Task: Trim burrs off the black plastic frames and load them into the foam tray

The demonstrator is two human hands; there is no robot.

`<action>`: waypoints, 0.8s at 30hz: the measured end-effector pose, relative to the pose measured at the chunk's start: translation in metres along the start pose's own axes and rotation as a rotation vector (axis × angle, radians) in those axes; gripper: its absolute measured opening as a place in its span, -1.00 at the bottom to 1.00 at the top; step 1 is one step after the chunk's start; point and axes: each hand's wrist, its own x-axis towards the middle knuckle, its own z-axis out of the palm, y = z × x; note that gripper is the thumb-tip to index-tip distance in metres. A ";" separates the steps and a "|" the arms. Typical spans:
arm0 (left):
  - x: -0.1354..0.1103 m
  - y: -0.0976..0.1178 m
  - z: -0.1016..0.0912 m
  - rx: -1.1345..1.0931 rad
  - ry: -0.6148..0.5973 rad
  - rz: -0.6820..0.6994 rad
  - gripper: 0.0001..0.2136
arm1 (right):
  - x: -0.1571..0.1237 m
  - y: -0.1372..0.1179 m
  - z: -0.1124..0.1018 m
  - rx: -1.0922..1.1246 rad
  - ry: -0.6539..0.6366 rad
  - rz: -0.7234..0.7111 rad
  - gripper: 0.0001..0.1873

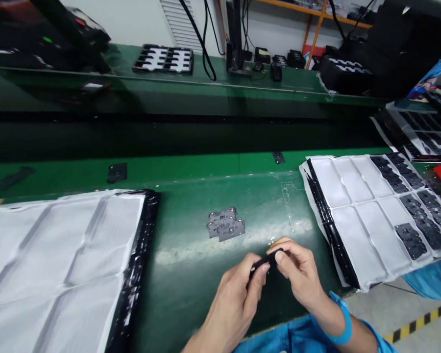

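Green desk (191,274), seen from the head camera, with a dark strip (169,137) running across behind it and a second green bench (279,86) beyond. Near the front edge, the left hand (235,294) and the right hand (299,272) meet above the desk. Both are closed in a pinch on a small black part (270,259), thumb and fingertips at either end, so the part is held between the two hands, clear of the surface. Just beyond the hands, a small stack of grey metal plates (226,224) lies on the desk. At left is a black-rimmed tray (139,255) covered by a white sheet (59,245). At right is a white compartment tray (353,206), with dark parts (415,215) in its far pockets. A blue wristband (343,328) circles the right wrist. A further parts tray (164,59) rests on the far bench.
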 end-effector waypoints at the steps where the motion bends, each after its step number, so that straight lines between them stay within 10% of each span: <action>1: 0.000 0.000 0.001 0.006 0.007 0.000 -0.72 | 0.000 0.000 0.001 -0.007 0.016 -0.002 -0.63; 24: 0.004 -0.009 0.005 0.036 -0.003 0.013 -0.70 | 0.002 0.009 -0.004 0.039 0.008 -0.056 -0.75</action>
